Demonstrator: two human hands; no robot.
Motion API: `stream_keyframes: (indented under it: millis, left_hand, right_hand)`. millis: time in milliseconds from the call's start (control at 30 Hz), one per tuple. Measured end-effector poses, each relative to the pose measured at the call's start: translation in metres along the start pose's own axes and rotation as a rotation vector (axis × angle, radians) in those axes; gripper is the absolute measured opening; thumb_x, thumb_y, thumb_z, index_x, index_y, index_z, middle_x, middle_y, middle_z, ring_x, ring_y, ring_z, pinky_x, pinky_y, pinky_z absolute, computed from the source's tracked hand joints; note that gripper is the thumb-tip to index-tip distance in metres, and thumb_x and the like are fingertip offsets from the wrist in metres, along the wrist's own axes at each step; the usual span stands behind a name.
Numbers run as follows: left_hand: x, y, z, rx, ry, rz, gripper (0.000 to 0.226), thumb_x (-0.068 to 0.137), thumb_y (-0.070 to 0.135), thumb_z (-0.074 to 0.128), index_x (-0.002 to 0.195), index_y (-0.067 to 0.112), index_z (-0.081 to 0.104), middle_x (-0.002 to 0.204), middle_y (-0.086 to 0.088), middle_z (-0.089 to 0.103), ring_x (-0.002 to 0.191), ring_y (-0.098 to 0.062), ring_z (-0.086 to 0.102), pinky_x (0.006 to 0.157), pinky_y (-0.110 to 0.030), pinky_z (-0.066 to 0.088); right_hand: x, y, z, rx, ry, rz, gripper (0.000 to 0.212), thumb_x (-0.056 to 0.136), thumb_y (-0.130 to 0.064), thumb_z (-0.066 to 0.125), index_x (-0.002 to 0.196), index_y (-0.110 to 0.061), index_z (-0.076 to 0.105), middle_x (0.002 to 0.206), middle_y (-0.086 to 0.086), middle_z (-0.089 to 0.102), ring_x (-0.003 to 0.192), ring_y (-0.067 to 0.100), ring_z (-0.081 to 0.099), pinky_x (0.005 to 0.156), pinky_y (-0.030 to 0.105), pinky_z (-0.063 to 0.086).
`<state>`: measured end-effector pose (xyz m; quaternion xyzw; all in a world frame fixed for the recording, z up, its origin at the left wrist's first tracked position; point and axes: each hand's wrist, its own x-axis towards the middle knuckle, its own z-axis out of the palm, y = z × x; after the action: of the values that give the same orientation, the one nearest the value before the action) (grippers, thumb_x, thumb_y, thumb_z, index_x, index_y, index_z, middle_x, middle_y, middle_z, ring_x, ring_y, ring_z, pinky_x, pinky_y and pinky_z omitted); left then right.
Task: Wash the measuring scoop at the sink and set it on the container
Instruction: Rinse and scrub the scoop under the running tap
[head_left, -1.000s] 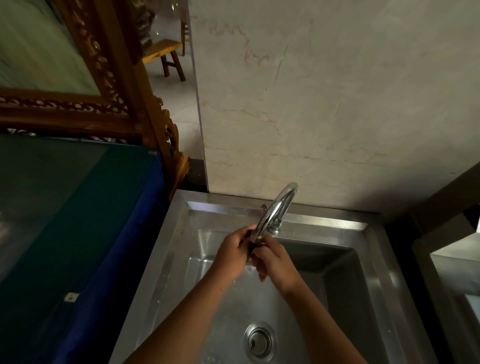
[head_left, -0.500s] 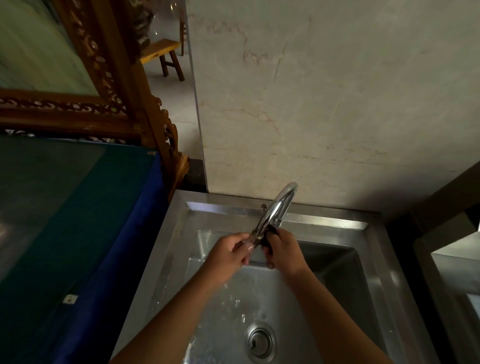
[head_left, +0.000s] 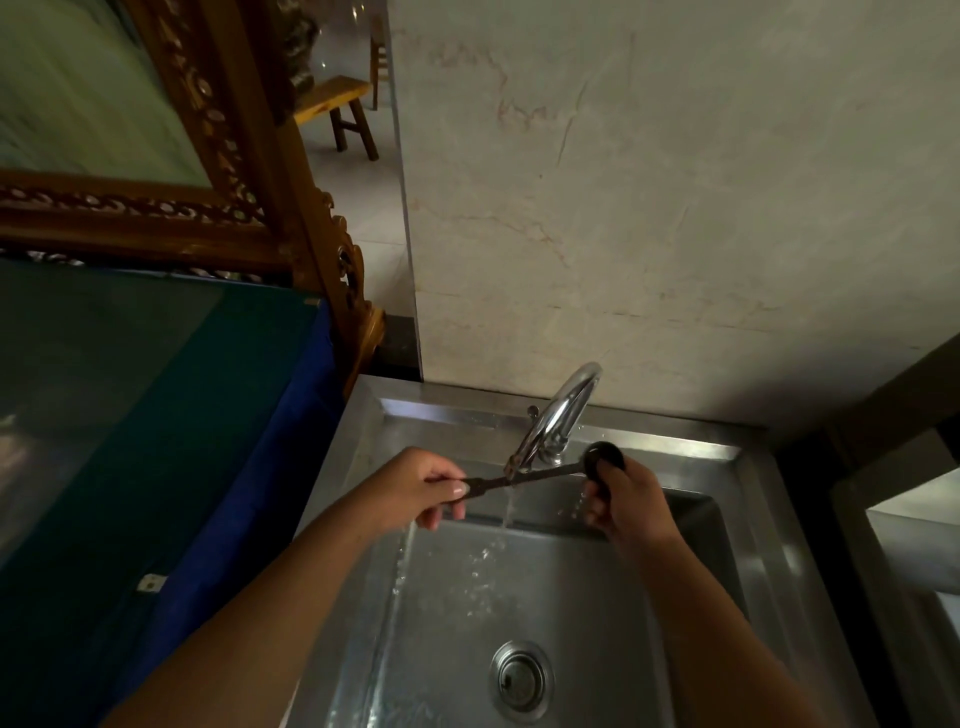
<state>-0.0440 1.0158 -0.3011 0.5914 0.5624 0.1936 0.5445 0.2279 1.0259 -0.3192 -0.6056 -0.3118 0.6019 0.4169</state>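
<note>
The measuring scoop (head_left: 545, 474) is dark, with a long thin handle and a round black bowl at its right end. It is held level under the spout of the chrome tap (head_left: 558, 415), and water runs over the handle into the steel sink (head_left: 748, 483). My left hand (head_left: 421, 486) pinches the handle's left end. My right hand (head_left: 621, 496) grips the bowl end. No container is in view.
The sink drain (head_left: 521, 682) lies near the front of the basin. A surface covered in blue and green cloth (head_left: 156, 441) borders the sink on the left, with a carved wooden frame (head_left: 291, 208) behind it. A marble wall (head_left: 675, 208) rises behind the tap.
My hands have moved apart from under the spout, so the scoop now stretches out between them. Water is running over its handle.
</note>
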Motion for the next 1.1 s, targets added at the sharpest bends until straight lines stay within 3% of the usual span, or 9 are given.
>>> stream_keyframes:
  millis: [200,300,500,600,700,800,867,967,1100]
  left_hand:
    - [0.003,0.003,0.006,-0.166,-0.026,0.004,0.02,0.093,0.008,0.059,0.111,0.012,0.069,0.091,-0.006,0.079,0.072,-0.019,0.073,0.064,-0.026,0.059]
    - [0.005,0.002,0.012,-0.164,-0.083,0.008,0.019,0.094,0.009,0.059,0.109,0.011,0.069,0.091,-0.009,0.079,0.078,-0.022,0.074,0.07,-0.03,0.06]
    - [0.009,0.01,0.03,0.005,-0.17,-0.008,0.012,0.095,0.017,0.057,0.095,0.014,0.068,0.08,-0.009,0.077,0.063,-0.02,0.069,0.068,-0.037,0.058]
    - [0.009,0.01,0.033,0.068,-0.212,-0.039,0.016,0.096,0.021,0.057,0.099,0.008,0.066,0.087,-0.013,0.077,0.066,-0.021,0.068,0.07,-0.036,0.058]
    - [0.004,0.006,0.042,-0.026,-0.226,-0.061,0.023,0.097,0.02,0.057,0.106,0.0,0.063,0.086,-0.015,0.074,0.063,-0.021,0.066,0.065,-0.031,0.056]
    - [0.002,0.005,0.055,-0.239,-0.181,-0.046,0.019,0.099,0.017,0.053,0.1,0.0,0.063,0.076,-0.01,0.072,0.054,-0.017,0.062,0.052,-0.025,0.053]
    - [0.004,0.004,0.062,-0.25,-0.111,-0.037,0.019,0.1,0.018,0.05,0.091,0.008,0.064,0.068,-0.006,0.067,0.045,-0.013,0.054,0.045,-0.023,0.044]
    - [0.001,-0.004,0.074,-0.34,-0.028,-0.074,0.024,0.1,0.022,0.05,0.083,0.014,0.064,0.058,0.0,0.055,0.04,-0.007,0.038,0.041,-0.02,0.029]
    - [-0.001,-0.013,0.092,-0.582,0.079,-0.156,0.036,0.102,0.032,0.045,0.076,0.012,0.061,0.047,0.007,0.047,0.035,-0.005,0.031,0.037,-0.02,0.022]
  right_hand:
    - [0.002,-0.006,-0.021,0.013,0.039,-0.012,0.025,0.101,-0.016,0.04,0.107,-0.002,0.06,0.055,0.0,0.056,0.042,0.011,0.045,0.044,0.027,0.041]
    - [-0.002,-0.01,-0.021,-0.037,0.071,-0.025,0.024,0.101,-0.015,0.039,0.105,-0.003,0.06,0.054,0.0,0.055,0.04,0.01,0.044,0.042,0.026,0.04]
    - [-0.02,-0.005,0.018,-0.104,0.072,0.006,0.021,0.102,-0.015,0.039,0.104,-0.006,0.058,0.061,0.003,0.052,0.042,0.01,0.044,0.045,0.026,0.04]
    - [-0.021,-0.004,0.031,-0.165,0.057,0.017,0.02,0.103,-0.015,0.039,0.107,-0.007,0.057,0.062,0.003,0.052,0.04,0.007,0.044,0.043,0.022,0.042]
    - [-0.022,0.0,0.04,-0.211,-0.008,0.014,0.02,0.103,-0.015,0.04,0.106,-0.006,0.058,0.06,0.002,0.054,0.042,0.008,0.046,0.043,0.022,0.042]
    - [-0.025,0.011,0.056,-0.354,-0.137,-0.026,0.025,0.101,-0.009,0.041,0.09,-0.006,0.063,0.054,-0.002,0.057,0.04,0.008,0.049,0.041,0.024,0.042]
    - [-0.026,0.021,0.064,-0.528,-0.145,-0.126,0.028,0.099,-0.008,0.043,0.08,-0.011,0.064,0.052,-0.004,0.059,0.044,0.007,0.054,0.043,0.022,0.042]
    - [-0.022,0.024,0.064,-0.76,-0.162,-0.19,0.024,0.099,-0.019,0.045,0.087,-0.014,0.064,0.07,-0.002,0.064,0.064,0.012,0.061,0.059,0.023,0.045]
    - [-0.012,0.003,0.054,-0.786,-0.342,-0.138,0.027,0.101,-0.027,0.044,0.083,-0.02,0.062,0.079,0.001,0.067,0.073,0.015,0.063,0.069,0.028,0.05]
